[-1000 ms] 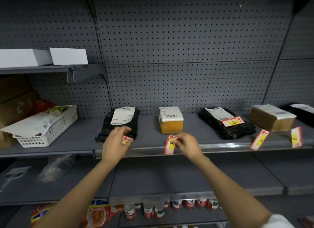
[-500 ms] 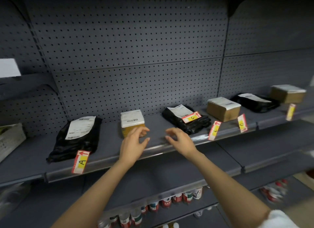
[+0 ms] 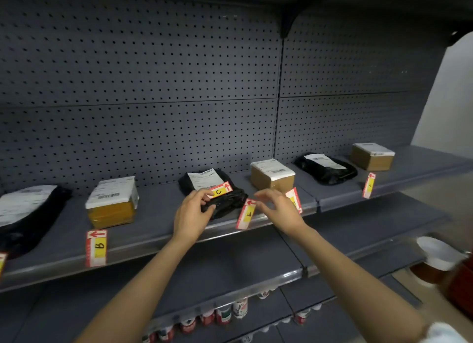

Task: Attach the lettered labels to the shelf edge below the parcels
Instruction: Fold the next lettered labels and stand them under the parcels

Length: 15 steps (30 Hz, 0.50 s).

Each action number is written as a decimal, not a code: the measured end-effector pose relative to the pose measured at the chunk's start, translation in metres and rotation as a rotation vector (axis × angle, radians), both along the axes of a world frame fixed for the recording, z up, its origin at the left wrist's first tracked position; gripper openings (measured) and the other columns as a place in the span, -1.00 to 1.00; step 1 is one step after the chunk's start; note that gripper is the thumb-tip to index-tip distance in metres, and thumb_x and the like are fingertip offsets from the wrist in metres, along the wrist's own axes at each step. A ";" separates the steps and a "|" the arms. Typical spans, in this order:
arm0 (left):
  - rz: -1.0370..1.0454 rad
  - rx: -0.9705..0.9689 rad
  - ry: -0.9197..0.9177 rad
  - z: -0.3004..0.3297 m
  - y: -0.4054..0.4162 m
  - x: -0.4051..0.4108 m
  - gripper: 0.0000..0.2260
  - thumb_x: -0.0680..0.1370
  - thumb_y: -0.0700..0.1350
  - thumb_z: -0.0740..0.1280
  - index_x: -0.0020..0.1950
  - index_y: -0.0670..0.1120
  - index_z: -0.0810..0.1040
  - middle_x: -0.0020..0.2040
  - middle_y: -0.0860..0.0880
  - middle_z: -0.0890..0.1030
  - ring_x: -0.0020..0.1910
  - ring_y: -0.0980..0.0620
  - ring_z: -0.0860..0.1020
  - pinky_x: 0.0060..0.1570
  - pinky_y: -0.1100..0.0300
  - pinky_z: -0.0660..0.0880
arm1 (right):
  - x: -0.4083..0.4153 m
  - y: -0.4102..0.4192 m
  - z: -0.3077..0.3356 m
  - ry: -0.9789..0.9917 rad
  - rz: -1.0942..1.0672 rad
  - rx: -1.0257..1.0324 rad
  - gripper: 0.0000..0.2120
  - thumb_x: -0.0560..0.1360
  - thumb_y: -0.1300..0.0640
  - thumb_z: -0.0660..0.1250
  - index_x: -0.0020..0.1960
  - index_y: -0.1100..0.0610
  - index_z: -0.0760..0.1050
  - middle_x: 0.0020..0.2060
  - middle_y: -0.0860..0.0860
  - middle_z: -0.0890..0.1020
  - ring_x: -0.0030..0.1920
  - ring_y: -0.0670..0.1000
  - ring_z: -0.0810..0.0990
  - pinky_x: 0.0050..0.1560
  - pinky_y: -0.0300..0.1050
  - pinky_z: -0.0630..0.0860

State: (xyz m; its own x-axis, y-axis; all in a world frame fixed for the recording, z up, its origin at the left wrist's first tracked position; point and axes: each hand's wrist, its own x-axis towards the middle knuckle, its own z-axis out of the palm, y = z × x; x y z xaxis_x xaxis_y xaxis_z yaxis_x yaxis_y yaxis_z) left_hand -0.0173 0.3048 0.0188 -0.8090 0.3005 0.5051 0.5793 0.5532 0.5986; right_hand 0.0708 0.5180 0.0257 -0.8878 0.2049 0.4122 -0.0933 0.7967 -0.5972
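Note:
The lettered labels are red-and-yellow strips. Label B (image 3: 96, 248) hangs on the shelf edge (image 3: 153, 243) below a yellow box (image 3: 111, 205). Label C (image 3: 220, 190) lies on top of the middle black parcel (image 3: 227, 203). My left hand (image 3: 193, 213) pinches the left end of label C with thumb and forefinger. Label E (image 3: 247, 214) hangs on the edge just right of that parcel. My right hand (image 3: 280, 209) hovers beside E with fingers spread and nothing in it. It partly covers another label (image 3: 294, 198) below the brown box (image 3: 272, 175). Label F (image 3: 368, 185) hangs farther right.
A black bag (image 3: 23, 214) lies at the far left, with a label (image 3: 2, 262) cut off by the frame. Another black bag (image 3: 326, 167) and a brown box (image 3: 372, 156) sit to the right. Cans (image 3: 225, 314) line the lower shelf. A white bowl (image 3: 435, 253) is at the right.
The view has shifted right along the shelf. Both hands moved from the yellow box to the middle black parcel, and my left hand has reached label C.

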 end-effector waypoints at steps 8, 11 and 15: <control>0.179 -0.083 -0.021 -0.012 0.004 -0.018 -0.67 0.46 -0.10 0.40 0.21 0.03 0.49 0.17 0.00 0.56 0.15 -0.01 0.49 -0.01 0.07 0.49 | -0.060 0.013 0.006 -0.068 0.133 0.053 -0.75 0.52 0.05 0.30 0.17 0.08 0.49 0.12 0.03 0.58 0.11 0.00 0.56 0.11 -0.06 0.50; 0.212 -0.130 -0.024 -0.004 0.004 -0.041 -0.64 0.46 -0.07 0.40 0.24 0.02 0.48 0.21 -0.02 0.55 0.20 -0.03 0.46 0.02 0.05 0.47 | -0.092 0.002 0.005 -0.086 0.177 0.031 -0.76 0.51 0.03 0.30 0.15 0.07 0.50 0.10 0.04 0.58 0.10 0.00 0.56 0.11 -0.02 0.51; 0.157 -0.250 -0.018 0.000 0.017 -0.071 -0.58 0.44 -0.03 0.41 0.28 0.01 0.44 0.24 -0.04 0.54 0.20 -0.04 0.46 0.10 0.04 0.44 | -0.129 -0.005 0.005 -0.137 0.173 0.024 -0.74 0.51 0.03 0.29 0.17 0.08 0.49 0.11 0.05 0.55 0.11 0.03 0.54 0.13 -0.05 0.48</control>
State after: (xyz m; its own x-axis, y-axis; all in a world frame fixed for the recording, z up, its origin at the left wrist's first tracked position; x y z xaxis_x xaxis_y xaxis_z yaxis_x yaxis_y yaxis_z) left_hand -0.0882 0.3219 0.0187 -0.8635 0.2849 0.4162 0.4658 0.7668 0.4415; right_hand -0.0585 0.5132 0.0311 -0.9569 0.0367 0.2882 -0.1489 0.7899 -0.5948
